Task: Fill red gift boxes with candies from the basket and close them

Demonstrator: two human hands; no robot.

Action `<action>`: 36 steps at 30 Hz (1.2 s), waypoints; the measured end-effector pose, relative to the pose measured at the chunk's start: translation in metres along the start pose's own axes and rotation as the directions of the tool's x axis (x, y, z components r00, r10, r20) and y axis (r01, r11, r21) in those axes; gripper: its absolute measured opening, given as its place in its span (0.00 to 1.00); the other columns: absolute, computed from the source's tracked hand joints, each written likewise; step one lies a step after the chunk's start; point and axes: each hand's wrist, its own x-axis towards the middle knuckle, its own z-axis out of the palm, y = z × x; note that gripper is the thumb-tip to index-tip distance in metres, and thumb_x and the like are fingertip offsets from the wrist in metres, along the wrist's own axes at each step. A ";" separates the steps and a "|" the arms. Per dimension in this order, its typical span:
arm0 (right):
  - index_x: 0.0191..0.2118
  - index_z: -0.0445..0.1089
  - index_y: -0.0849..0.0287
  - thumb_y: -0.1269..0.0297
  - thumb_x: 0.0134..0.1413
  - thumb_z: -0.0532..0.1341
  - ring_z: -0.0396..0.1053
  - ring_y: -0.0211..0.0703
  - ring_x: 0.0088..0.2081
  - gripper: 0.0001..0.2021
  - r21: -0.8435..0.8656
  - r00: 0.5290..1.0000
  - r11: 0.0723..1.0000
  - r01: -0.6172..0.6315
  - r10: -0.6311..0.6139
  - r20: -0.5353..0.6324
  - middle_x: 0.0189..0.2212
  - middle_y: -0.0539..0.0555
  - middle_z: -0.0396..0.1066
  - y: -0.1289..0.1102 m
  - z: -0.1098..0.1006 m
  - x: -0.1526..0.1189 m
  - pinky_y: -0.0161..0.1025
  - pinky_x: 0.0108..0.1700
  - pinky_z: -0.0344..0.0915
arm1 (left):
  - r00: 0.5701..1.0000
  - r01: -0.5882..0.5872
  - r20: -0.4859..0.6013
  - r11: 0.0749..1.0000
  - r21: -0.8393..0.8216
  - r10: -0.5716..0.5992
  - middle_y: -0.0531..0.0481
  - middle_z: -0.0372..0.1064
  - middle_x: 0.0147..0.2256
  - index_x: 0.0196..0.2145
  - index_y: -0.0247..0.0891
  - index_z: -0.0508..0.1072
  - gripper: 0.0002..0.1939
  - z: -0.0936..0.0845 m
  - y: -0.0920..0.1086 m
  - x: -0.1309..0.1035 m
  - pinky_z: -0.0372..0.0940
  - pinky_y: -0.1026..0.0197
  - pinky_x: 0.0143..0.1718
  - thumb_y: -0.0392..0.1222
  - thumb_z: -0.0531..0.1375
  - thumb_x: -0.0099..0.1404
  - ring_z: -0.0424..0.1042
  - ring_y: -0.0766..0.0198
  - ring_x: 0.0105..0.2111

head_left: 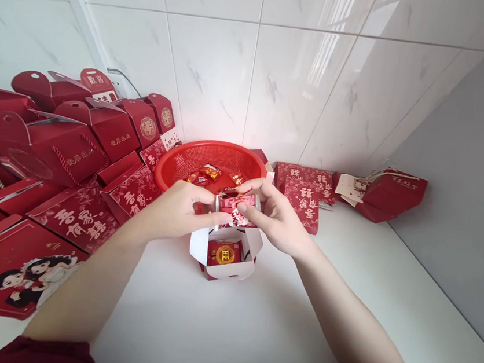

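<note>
A small red can (236,218) with silver ends and white markings lies sideways between my two hands. My left hand (180,206) grips its left end between thumb and fingers. My right hand (271,214) is closed on the right end, thumb across the front. Directly below, an open gift box (231,272) stands with its white-lined flaps spread. Inside it sits a red packet (220,255) bearing a gold round emblem. Just behind my hands is a red plastic basket (167,167), with several red and gold wrapped snacks (211,172) in it.
Many red gift boxes (116,132), some with rope handles, crowd the left side. Flat red boxes (303,203) lie right of the basket, and a tipped red bag (391,195) rests farther right. A white tiled wall (296,88) borders the back; a grey panel (465,172) closes the right.
</note>
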 end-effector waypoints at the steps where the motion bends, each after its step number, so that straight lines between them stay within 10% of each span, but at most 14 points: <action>1: 0.43 0.66 0.55 0.59 0.63 0.59 0.64 0.37 0.32 0.08 -0.058 0.999 0.998 -0.007 0.009 0.036 0.33 0.49 0.67 -0.001 -0.001 -0.001 0.35 0.33 0.63 | 1.000 0.018 -0.005 0.999 0.042 -0.018 0.53 0.69 0.21 0.26 0.35 0.76 0.18 -0.005 0.003 -0.003 0.53 0.67 0.21 0.54 0.62 0.61 0.61 0.70 0.21; 8: 0.35 0.66 0.57 0.68 0.63 0.56 0.66 0.37 0.30 0.04 -0.454 0.977 0.891 0.025 0.075 0.200 0.32 0.50 0.71 0.012 0.005 -0.002 0.34 0.31 0.59 | 0.962 0.218 -0.213 0.953 0.208 -0.174 0.55 0.74 0.25 0.34 0.40 0.79 0.17 -0.035 0.014 -0.026 0.56 0.67 0.20 0.55 0.59 0.64 0.62 0.70 0.18; 14: 0.36 0.68 0.59 0.75 0.62 0.54 0.67 0.43 0.35 0.08 -0.794 0.991 0.597 0.115 -0.010 0.137 0.35 0.55 0.72 0.010 -0.003 0.000 0.38 0.36 0.57 | 0.977 0.158 0.096 0.949 0.272 -0.190 0.51 0.75 0.30 0.38 0.42 0.78 0.14 -0.042 0.000 -0.032 0.59 0.66 0.26 0.51 0.57 0.65 0.70 0.64 0.26; 24: 0.40 0.73 0.55 0.74 0.57 0.58 0.73 0.49 0.33 0.09 -0.831 0.907 0.549 -0.089 0.388 0.160 0.37 0.57 0.76 0.008 -0.043 -0.015 0.38 0.29 0.59 | 0.897 0.107 0.408 0.979 0.175 -0.171 0.52 0.73 0.30 0.29 0.39 0.72 0.09 -0.012 -0.017 -0.007 0.58 0.65 0.29 0.46 0.58 0.60 0.69 0.62 0.30; 36: 0.41 0.72 0.53 0.69 0.60 0.57 0.70 0.44 0.29 0.08 -0.622 0.906 0.783 0.004 0.260 0.333 0.31 0.52 0.75 -0.003 -0.028 -0.014 0.38 0.31 0.62 | 0.868 0.034 0.487 0.990 0.140 -0.099 0.52 0.76 0.37 0.39 0.43 0.78 0.13 -0.008 -0.023 -0.002 0.60 0.65 0.34 0.37 0.55 0.62 0.72 0.62 0.34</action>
